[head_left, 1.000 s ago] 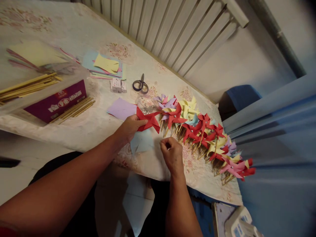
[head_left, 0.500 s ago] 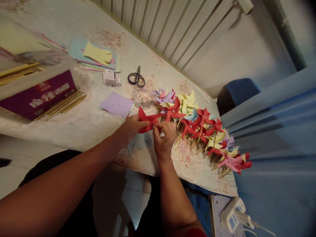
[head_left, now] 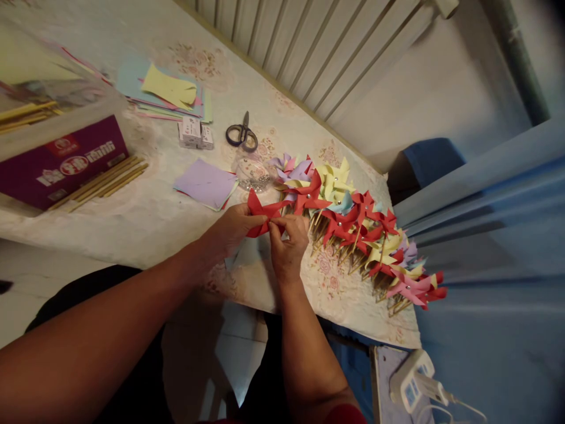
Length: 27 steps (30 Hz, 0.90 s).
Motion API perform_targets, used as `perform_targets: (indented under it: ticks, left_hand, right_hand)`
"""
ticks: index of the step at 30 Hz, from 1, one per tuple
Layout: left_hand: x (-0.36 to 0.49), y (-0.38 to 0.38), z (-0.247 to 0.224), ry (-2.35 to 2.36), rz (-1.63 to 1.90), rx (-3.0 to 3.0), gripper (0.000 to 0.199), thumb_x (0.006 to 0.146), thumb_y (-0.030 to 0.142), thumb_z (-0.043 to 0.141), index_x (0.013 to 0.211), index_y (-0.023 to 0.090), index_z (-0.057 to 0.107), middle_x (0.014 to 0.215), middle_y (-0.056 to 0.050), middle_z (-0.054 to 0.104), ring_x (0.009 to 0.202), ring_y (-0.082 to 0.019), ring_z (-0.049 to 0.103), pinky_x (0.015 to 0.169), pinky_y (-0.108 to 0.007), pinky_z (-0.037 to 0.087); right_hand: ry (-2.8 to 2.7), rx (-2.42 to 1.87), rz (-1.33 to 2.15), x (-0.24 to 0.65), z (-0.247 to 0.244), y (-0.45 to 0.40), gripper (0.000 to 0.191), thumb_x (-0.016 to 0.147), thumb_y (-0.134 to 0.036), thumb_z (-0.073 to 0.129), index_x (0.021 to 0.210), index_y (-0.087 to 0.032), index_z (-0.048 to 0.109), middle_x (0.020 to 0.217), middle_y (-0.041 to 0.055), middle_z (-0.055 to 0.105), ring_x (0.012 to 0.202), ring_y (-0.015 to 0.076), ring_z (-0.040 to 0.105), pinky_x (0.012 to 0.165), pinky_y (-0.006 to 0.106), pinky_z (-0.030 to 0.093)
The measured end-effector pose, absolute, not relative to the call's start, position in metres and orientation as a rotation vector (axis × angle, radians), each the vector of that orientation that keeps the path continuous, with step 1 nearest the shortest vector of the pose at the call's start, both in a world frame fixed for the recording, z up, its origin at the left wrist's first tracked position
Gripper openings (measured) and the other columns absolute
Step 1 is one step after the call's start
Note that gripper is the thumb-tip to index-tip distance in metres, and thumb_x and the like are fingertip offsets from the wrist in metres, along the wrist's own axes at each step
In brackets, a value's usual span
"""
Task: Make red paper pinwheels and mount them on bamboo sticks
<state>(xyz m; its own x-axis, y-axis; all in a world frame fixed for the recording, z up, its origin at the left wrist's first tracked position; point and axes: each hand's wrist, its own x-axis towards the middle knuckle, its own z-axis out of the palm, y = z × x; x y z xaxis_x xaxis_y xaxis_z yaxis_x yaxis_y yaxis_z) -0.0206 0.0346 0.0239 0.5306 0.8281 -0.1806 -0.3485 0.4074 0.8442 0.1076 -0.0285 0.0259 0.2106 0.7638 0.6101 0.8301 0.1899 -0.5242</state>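
Over the table's near edge, my left hand [head_left: 236,227] is closed on a red paper pinwheel [head_left: 260,205], its thumb lying across the folded blades. The thumb and forefinger of my right hand [head_left: 289,247] pinch at the middle of the same pinwheel. Anything small between those fingertips is too hidden to make out. Just beyond the hands sits a clear container of small metallic bits [head_left: 258,179]. To its left lies a stack of paper squares [head_left: 206,182], lilac on top. Finished-looking pinwheels on sticks [head_left: 339,224] in several colours lie in a row to the right.
Scissors [head_left: 242,136], small white boxes [head_left: 194,134] and more coloured paper [head_left: 163,91] lie farther back on the flowered tablecloth [head_left: 168,229]. A clear bin with a purple label [head_left: 66,162] and wooden sticks [head_left: 103,182] stand left. A power strip [head_left: 412,380] is low right.
My right fingertips have shifted slightly left, closer to the pinwheel's middle. My left hand keeps its hold. The whole view has shifted a little.
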Motion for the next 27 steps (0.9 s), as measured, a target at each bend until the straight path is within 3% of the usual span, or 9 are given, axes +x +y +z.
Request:
perform_targets:
  ticks: [16, 27]
  left_hand:
    - [-0.0211, 0.0328, 0.0314, 0.717, 0.829, 0.868, 0.017, 0.063, 0.021, 0.076, 0.078, 0.016, 0.074, 0.07, -0.003, 0.071, 0.074, -0.02, 0.065, 0.065, -0.029, 0.048]
    - [-0.0219, 0.033, 0.03, 0.715, 0.833, 0.87, 0.023, 0.063, 0.023, 0.075, 0.084, 0.014, 0.073, 0.079, -0.004, 0.073, 0.07, -0.015, 0.062, 0.065, -0.026, 0.045]
  right_hand:
    - [-1.567, -1.571, -0.036, 0.106, 0.0276, -0.0299, 0.015, 0.094, -0.027, 0.061, 0.081, -0.023, 0.067, 0.083, 0.0037, 0.066, 0.086, 0.0208, 0.057, 0.086, 0.038, 0.044]
    - [-1.561, -1.554, -0.02, 0.1053, 0.0272, -0.0292, 0.016, 0.094, -0.025, 0.06, 0.078, -0.023, 0.065, 0.082, 0.0031, 0.066, 0.086, 0.0203, 0.06, 0.086, 0.037, 0.047]
